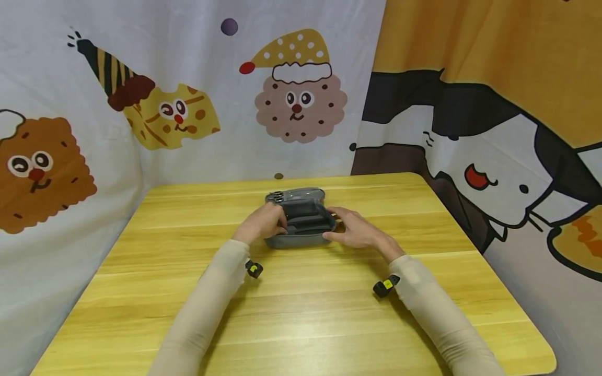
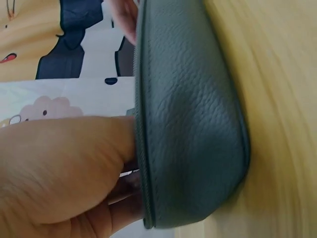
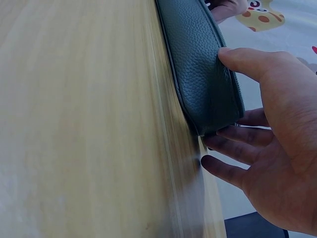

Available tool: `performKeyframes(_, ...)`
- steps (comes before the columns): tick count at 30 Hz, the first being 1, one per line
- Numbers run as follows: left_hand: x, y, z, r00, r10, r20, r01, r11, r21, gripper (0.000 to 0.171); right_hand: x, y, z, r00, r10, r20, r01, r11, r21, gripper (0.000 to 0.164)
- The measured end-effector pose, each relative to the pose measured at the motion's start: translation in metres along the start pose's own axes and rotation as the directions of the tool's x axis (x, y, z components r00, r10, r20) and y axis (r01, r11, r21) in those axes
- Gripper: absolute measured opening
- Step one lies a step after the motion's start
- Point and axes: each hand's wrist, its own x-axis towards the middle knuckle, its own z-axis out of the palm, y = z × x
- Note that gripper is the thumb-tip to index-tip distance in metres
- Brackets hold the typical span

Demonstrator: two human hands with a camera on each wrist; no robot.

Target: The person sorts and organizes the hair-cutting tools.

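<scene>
A dark grey zip case (image 1: 301, 241) with a pebbled, leather-like surface stands unzipped near the far side of the table, its lid (image 1: 305, 195) folded back. Long dividers show inside. My left hand (image 1: 263, 222) reaches over the left end, fingertips down inside the case; in the left wrist view the zip edge (image 2: 142, 129) hides them, and I cannot tell what they hold. At the other end my right hand (image 1: 355, 230) holds the case. Its thumb (image 3: 242, 59) presses the zip edge of the front wall, while the other fingers (image 3: 242, 141) curl round the end.
Small dark ring shapes (image 1: 276, 197) show at the lid's left end. The case rests on a yellow wood-grain table (image 1: 301, 313). Behind the table hangs a cloth (image 1: 188, 42) printed with cartoon figures, and more printed cloth (image 1: 470, 47) hangs on the right.
</scene>
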Motion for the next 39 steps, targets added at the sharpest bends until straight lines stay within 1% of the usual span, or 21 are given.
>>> performKeyframes(1,0.000,-0.002,0.000,1.000,0.008,0.003,-0.008,1.000,-0.019,0.006,0.000,0.000,0.000,1.000,-0.001,0.000,0.001,1.000,0.001,0.092)
performKeyframes(3,-0.002,-0.005,-0.002,1.000,0.026,0.010,-0.026,0.997,-0.071,0.011,0.000,0.001,0.001,1.000,-0.001,-0.001,0.001,1.000,0.004,0.092)
performKeyframes(5,-0.004,-0.007,-0.004,0.999,0.053,0.003,-0.052,0.992,-0.118,0.015,0.001,0.001,0.001,1.000,0.001,-0.001,-0.001,1.000,0.006,0.093)
performKeyframes(7,-0.005,-0.009,-0.007,0.997,0.081,-0.020,-0.083,0.982,-0.167,0.019,0.001,0.002,0.001,1.000,0.003,-0.003,-0.003,1.000,0.007,0.093)
performKeyframes(10,-0.009,-0.012,-0.010,0.991,0.100,-0.090,-0.117,0.970,-0.214,0.026,0.002,0.003,0.002,1.000,0.005,-0.005,-0.005,1.000,0.010,0.093)
performKeyframes(13,-0.012,-0.015,-0.012,0.980,0.069,-0.185,-0.116,0.959,-0.259,0.031,0.002,0.003,0.001,1.000,0.006,-0.005,-0.006,1.000,0.008,0.093)
performKeyframes(16,-0.013,-0.021,-0.013,0.961,0.017,-0.275,-0.102,0.949,-0.300,0.037,0.001,0.002,0.001,1.000,0.003,-0.002,-0.003,1.000,0.009,0.093)
performKeyframes(18,-0.013,-0.026,-0.014,0.947,-0.025,-0.320,-0.084,0.943,-0.322,0.041,0.001,0.002,0.001,1.000,0.003,0.000,-0.003,1.000,0.010,0.093)
performKeyframes(20,-0.013,-0.032,-0.016,0.939,-0.076,-0.337,-0.048,0.937,-0.345,0.047,0.001,0.002,0.001,1.000,0.001,0.001,-0.001,1.000,0.011,0.093)
performKeyframes(22,-0.013,-0.038,-0.017,0.931,-0.131,-0.339,-0.004,0.929,-0.370,0.051,0.001,0.002,0.001,1.000,0.001,0.001,-0.001,1.000,0.014,0.093)
performKeyframes(26,-0.011,-0.050,-0.019,0.920,-0.230,-0.318,0.075,0.898,-0.434,0.057,0.001,0.003,0.001,1.000,-0.002,0.004,0.002,1.000,0.020,0.093)
performKeyframes(32,-0.006,-0.061,-0.019,0.905,-0.332,-0.266,0.164,0.849,-0.502,0.061,0.002,0.005,0.002,1.000,-0.003,0.007,0.003,1.000,0.012,0.094)
performKeyframes(36,-0.004,-0.064,-0.018,0.890,-0.403,-0.216,0.234,0.807,-0.541,0.061,0.002,0.006,0.002,1.000,0.001,0.008,-0.001,1.000,0.010,0.094)
performKeyframes(37,-0.004,-0.064,-0.017,0.885,-0.421,-0.201,0.251,0.793,-0.556,0.062,0.002,0.006,0.002,1.000,0.001,0.007,-0.001,1.000,0.011,0.094)
performKeyframes(39,-0.003,-0.064,-0.016,0.877,-0.453,-0.160,0.281,0.754,-0.593,0.063,0.002,0.007,0.003,1.000,0.001,0.007,-0.001,1.000,0.013,0.094)
